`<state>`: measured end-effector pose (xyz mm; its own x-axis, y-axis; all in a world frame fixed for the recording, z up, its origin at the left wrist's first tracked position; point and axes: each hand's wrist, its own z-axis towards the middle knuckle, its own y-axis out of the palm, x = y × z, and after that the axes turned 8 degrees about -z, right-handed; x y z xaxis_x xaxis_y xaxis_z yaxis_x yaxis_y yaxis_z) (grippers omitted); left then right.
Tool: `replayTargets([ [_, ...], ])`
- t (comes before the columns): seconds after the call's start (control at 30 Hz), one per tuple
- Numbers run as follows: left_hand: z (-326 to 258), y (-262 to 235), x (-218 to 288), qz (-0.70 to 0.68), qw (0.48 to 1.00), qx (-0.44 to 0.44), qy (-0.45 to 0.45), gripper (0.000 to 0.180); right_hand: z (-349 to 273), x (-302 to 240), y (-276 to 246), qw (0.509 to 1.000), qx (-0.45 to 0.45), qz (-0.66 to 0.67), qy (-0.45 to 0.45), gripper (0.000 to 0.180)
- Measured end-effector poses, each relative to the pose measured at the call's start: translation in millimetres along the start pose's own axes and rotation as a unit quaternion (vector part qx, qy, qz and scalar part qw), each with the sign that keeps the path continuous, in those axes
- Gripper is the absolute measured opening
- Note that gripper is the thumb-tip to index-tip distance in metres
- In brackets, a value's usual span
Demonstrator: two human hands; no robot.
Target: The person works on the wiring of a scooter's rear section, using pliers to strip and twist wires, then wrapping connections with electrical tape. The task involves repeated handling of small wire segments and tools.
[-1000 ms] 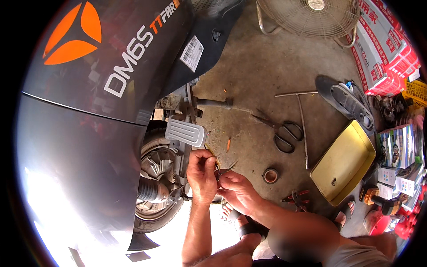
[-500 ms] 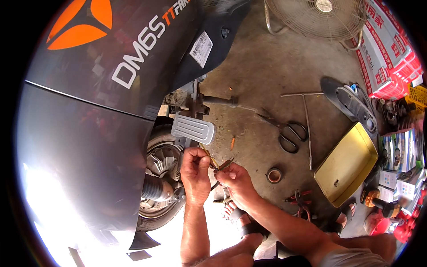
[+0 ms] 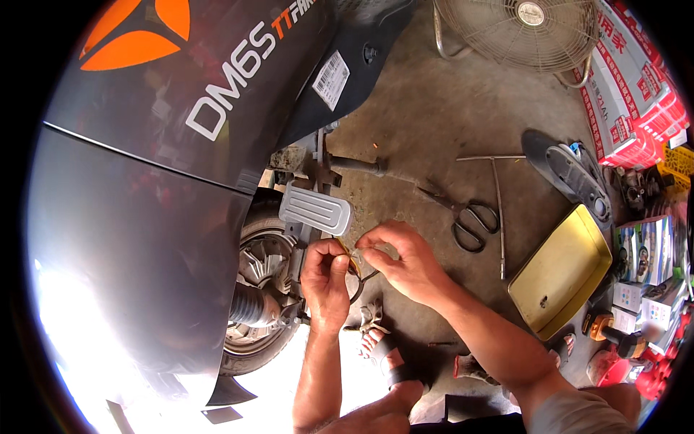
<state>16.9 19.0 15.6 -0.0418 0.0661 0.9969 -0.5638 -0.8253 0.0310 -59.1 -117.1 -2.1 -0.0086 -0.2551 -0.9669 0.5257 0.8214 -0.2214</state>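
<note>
My left hand [image 3: 324, 286] is closed on thin yellowish wires [image 3: 352, 265], pinching them between thumb and fingers just below a silver footrest pedal [image 3: 316, 208]. A dark cable loops down beside it. My right hand [image 3: 406, 262] is just to the right, thumb and fingertips brought together beside the wires. What those fingertips hold, if anything, is too small to make out. Behind my left hand are the wheel [image 3: 253, 271] and the spring shock absorber [image 3: 249, 307] of a scooter, whose dark grey body panel [image 3: 137, 239] fills the left side.
On the floor lie black-handled scissors [image 3: 473, 226], a T-shaped metal rod [image 3: 499, 210] and a yellow tray [image 3: 564, 271]. A floor fan [image 3: 517, 32] stands at the far side. Red-and-white cartons [image 3: 629, 94] and a power tool [image 3: 618, 334] are on the right.
My right hand has shifted up and right, its fingertips now higher along the wires. My left hand keeps its pinch. The tape roll and pliers on the floor are now largely covered by my right arm.
</note>
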Motion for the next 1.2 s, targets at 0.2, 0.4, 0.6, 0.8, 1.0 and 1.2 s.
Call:
replayTargets([
  [0.2, 2, 3, 0, 0.006, 1.000, 0.004, 0.017, 0.006, 6, 2, 2, 0.986, -0.113, 0.099, 0.075, 0.012],
  [0.4, 0, 8, -1, 0.007, 0.999, 0.022, 0.031, 0.007, 8, 5, 6, 0.996, -0.055, 0.067, -0.022, 0.009],
  [0.6, 1, 6, -3, -0.013, 0.999, 0.012, 0.028, 0.007, 18, 5, -5, 0.991, -0.066, 0.016, -0.116, 0.008],
  [0.8, 2, 4, 0, 0.006, 1.000, -0.011, 0.017, 0.004, 31, 7, -10, 0.981, -0.093, -0.031, -0.169, 0.014],
  [1.0, 3, 0, 3, -0.021, 0.999, -0.026, -0.007, 0.005, 37, 5, -9, 0.979, -0.097, -0.019, -0.176, 0.009],
  [1.2, 5, -3, 3, 0.004, 0.999, -0.026, -0.021, 0.007, 34, 11, -3, 0.982, -0.099, 0.004, -0.161, 0.014],
])
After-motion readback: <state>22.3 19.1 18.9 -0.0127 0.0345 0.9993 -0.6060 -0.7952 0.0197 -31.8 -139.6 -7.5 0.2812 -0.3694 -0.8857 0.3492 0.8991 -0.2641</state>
